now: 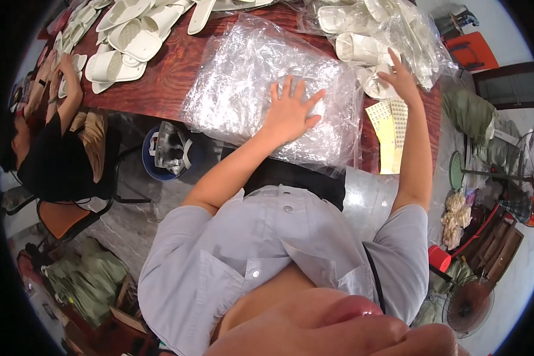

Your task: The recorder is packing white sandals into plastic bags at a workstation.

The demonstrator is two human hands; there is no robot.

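My left hand (292, 113) lies flat with fingers spread on a stack of clear plastic bags (237, 77) at the table's near edge. Over on the right, my right hand (399, 80) is raised with its fingers apart, beside a pile of white slippers (362, 48) partly wrapped in clear plastic. Nothing shows in its grasp; whether it touches the slipper (377, 83) beneath is unclear. Between the bags and my right forearm lie yellow sticker sheets (387, 133) with rows of small dark marks.
More white slippers (136, 38) are heaped at the left of the red wood-grain table (166, 89). A co-worker (53, 148) sits at the far left, hands at slippers. A blue bin (160, 172) stands on the floor below the table; fans (469, 305) stand at right.
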